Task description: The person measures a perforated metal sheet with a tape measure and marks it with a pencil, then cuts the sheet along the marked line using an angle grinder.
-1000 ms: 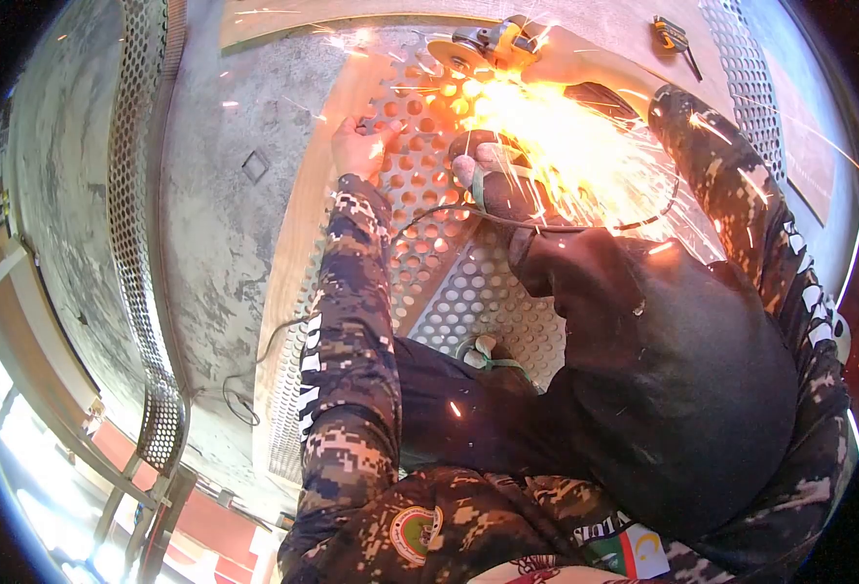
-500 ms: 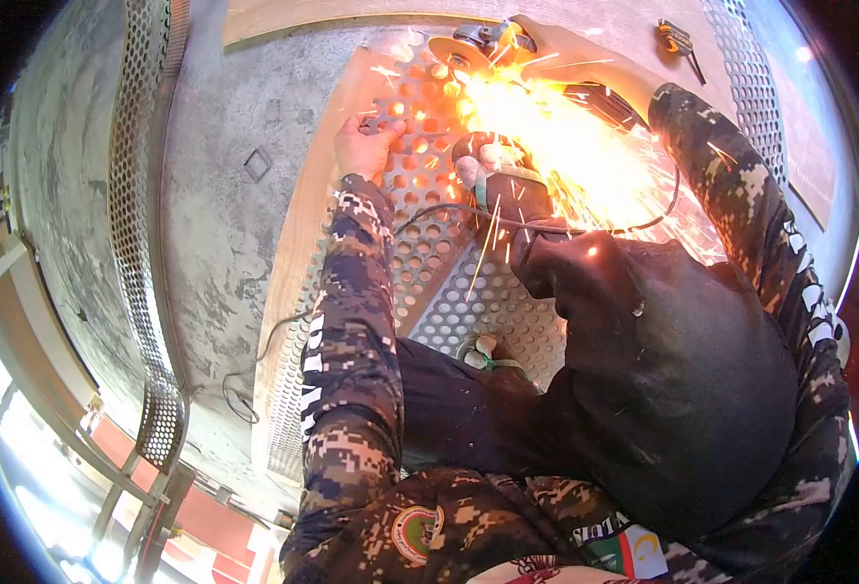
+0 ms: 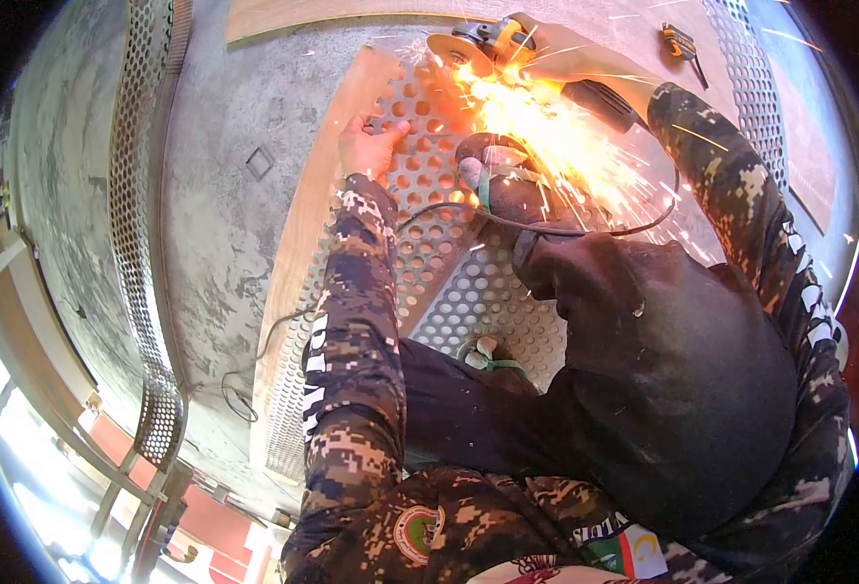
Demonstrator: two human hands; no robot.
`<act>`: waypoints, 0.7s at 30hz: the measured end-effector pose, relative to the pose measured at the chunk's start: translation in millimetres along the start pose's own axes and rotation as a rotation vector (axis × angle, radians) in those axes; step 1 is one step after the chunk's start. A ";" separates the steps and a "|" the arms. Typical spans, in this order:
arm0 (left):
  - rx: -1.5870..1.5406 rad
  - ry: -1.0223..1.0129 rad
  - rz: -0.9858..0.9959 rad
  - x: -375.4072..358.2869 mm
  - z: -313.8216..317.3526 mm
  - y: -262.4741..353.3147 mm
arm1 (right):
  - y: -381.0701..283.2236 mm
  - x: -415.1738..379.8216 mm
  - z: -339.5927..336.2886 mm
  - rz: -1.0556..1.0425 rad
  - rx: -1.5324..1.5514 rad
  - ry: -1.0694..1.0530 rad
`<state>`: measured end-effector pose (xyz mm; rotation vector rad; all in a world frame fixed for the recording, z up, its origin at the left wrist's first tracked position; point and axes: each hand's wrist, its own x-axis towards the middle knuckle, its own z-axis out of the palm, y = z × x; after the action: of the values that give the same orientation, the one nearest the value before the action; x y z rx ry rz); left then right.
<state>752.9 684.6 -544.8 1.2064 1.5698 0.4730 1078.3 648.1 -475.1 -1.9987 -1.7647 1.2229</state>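
My right hand (image 3: 551, 56) is wrapped round a yellow-and-black angle grinder (image 3: 505, 37) at the far end of a perforated metal sheet (image 3: 424, 175). The grinder's disc (image 3: 456, 51) meets the sheet near its top edge, and bright sparks (image 3: 546, 127) stream from there towards my right foot and sleeve. With thumb and fingers curled, my left hand (image 3: 366, 148) grips the sheet by its left side. A sandalled foot (image 3: 493, 165) rests on the sheet beneath the sparks. Glare hides part of the metal beside the disc.
A dark cable (image 3: 429, 208) loops across the sheet and round my foot. Long perforated strips (image 3: 137, 243) lie on the concrete floor (image 3: 220, 195) to the left. A yellow-and-black tool (image 3: 677, 44) lies at upper right. My other sandalled foot (image 3: 483, 352) is nearer me.
The spark stream has become narrower and less glaring, so more of the sheet, foot and grinder shows. Both hands stay in nearly the same places.
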 end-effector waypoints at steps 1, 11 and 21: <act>-0.023 -0.002 0.018 2.5 0.6 -4.8 | -14.0 -12.6 -4.9 -0.046 -0.051 0.033; 0.022 -0.013 -0.022 -7.8 -0.1 14.6 | -0.7 -3.9 -5.9 -0.076 -0.101 -0.045; -0.051 -0.008 0.094 13.8 2.3 -19.6 | 25.3 19.3 5.9 -0.074 -0.094 0.006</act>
<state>746.9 687.9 -567.9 1.2454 1.4903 0.5644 1091.4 656.7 -503.4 -1.9649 -1.9084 1.1305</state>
